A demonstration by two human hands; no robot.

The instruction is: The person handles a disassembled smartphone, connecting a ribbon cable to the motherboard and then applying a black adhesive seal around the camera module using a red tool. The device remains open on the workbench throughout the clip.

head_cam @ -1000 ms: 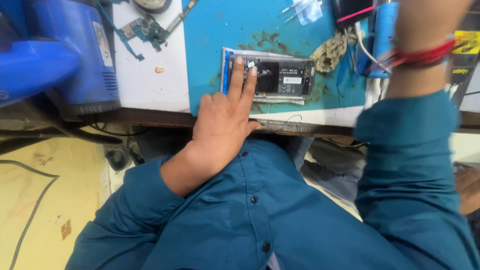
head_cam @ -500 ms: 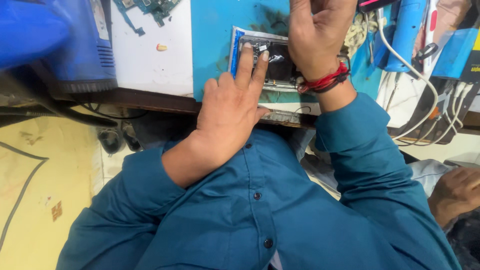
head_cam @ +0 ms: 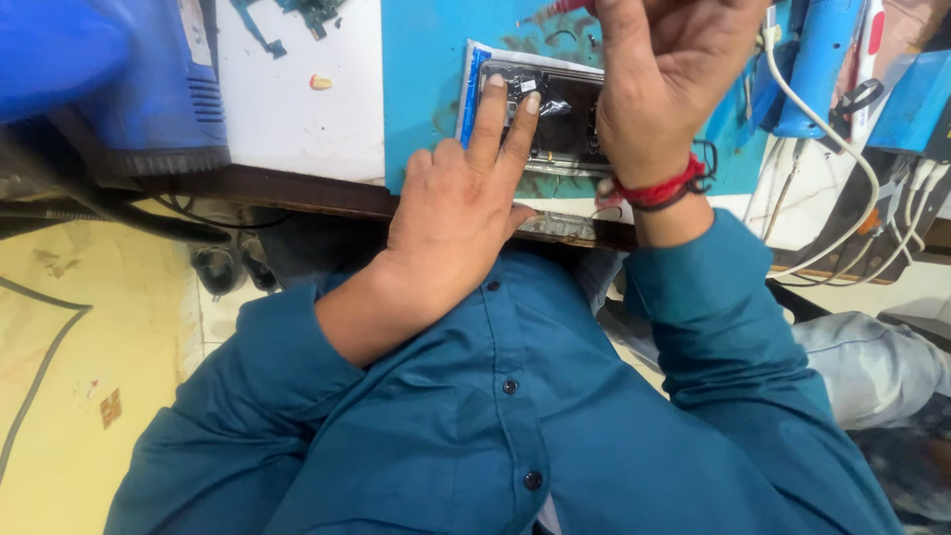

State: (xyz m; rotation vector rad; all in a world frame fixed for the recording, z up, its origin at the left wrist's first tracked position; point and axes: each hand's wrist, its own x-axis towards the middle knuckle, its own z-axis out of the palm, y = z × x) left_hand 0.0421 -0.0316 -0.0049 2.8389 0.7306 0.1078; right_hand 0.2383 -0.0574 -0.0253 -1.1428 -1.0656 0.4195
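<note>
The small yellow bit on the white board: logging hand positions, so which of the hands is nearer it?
Left. The left hand lies right of and below the yellow bit; the right hand is farther right.

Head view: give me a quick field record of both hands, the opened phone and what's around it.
left hand: two fingers pressed flat on the opened phone, steadying it
right hand: over the phone's right part, red thread band at the wrist; what it grips cannot be made out
phone: back off, dark insides showing, lying on the teal mat by the bench edge
left of mat: white surface with a small circuit part and a blue machine
right of mat: blue tool, white cables
</note>
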